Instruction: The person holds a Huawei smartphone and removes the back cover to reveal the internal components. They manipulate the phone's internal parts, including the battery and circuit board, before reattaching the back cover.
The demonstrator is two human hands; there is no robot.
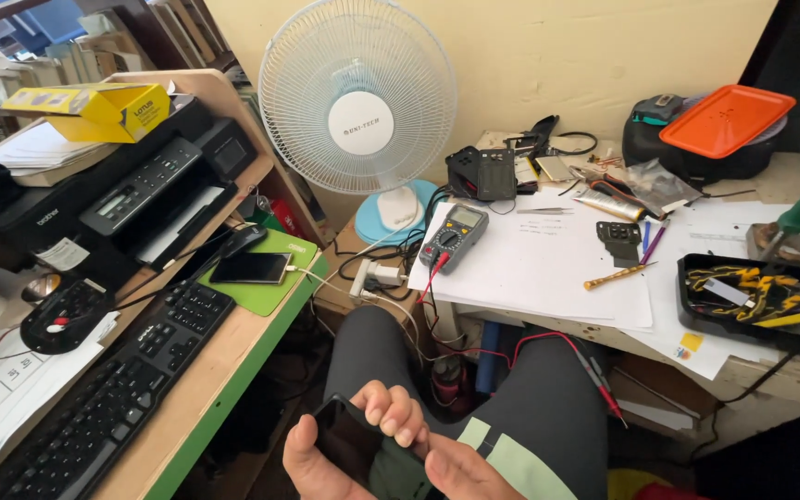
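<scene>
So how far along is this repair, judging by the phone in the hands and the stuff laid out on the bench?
Early, it seems. Already set out: a multimeter with red probe leads and a yellow screwdriver lie on the white paper. In hand: the left hand and right hand hold a dark phone over the lap, fingers curled on its edge. It looks unopened, and no tool touches it.
</scene>
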